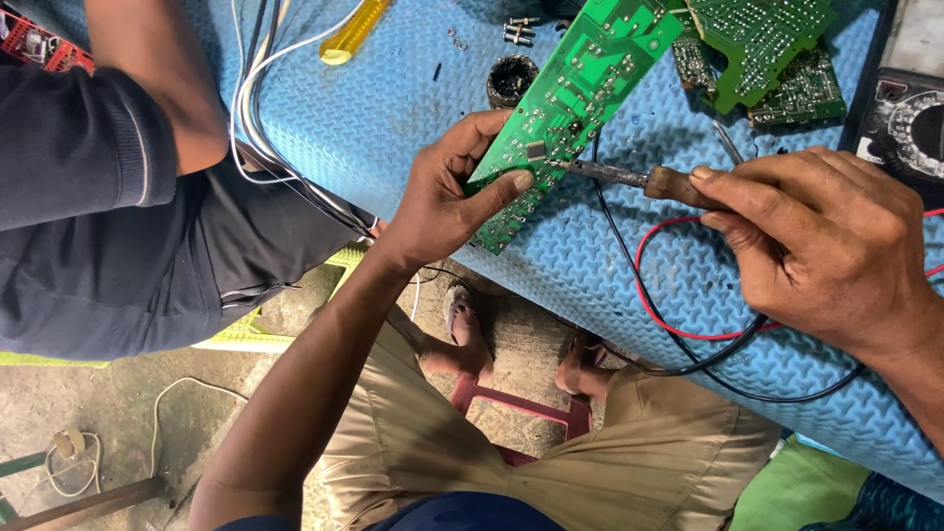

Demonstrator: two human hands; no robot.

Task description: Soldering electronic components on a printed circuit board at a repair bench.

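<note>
My left hand [447,192] grips the near end of a long green circuit board [580,84], solder side up, and holds it tilted above the blue textured mat [393,108]. My right hand [826,246] holds a soldering iron [629,178] by its brown wooden handle. The iron's dark metal tip touches the board beside a small black chip, close to my left thumb.
More green circuit boards [762,44] lie at the top right, next to a black meter [910,123]. Red and black wires [678,324] loop across the mat. A small dark pot [511,79], screws and a yellow tool handle [354,29] lie farther back. Another person in dark clothes [88,206] stands at left.
</note>
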